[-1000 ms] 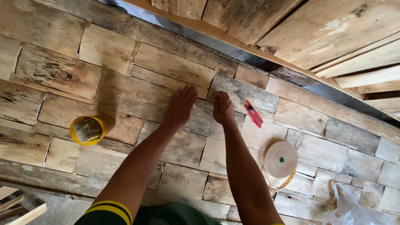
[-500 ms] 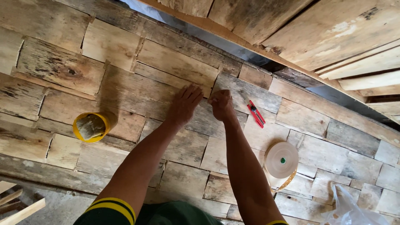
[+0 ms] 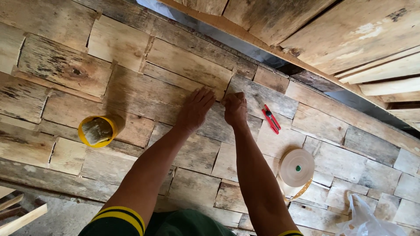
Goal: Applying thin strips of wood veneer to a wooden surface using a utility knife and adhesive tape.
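My left hand (image 3: 196, 108) lies flat, fingers spread, on thin rough wood veneer pieces (image 3: 175, 94) laid edge to edge. Beside it my right hand (image 3: 235, 109) is curled with its fingertips pressing on the seam between two pieces; whether it pinches anything is hidden. A red utility knife (image 3: 269, 118) lies on the veneer just right of the right hand. A roll of tan tape (image 3: 297, 168) rests lower right, beside my right forearm.
A yellow cup (image 3: 97, 130) holding a damp sponge stands left of my left arm. Stacked wooden boards (image 3: 341, 30) fill the upper right. A clear plastic bag (image 3: 365, 218) lies at the lower right corner. Wood sticks (image 3: 17, 214) show at the lower left.
The view has shifted slightly. Both hands stay pressed on the same seam, with the right hand's fingers edging a little along it.
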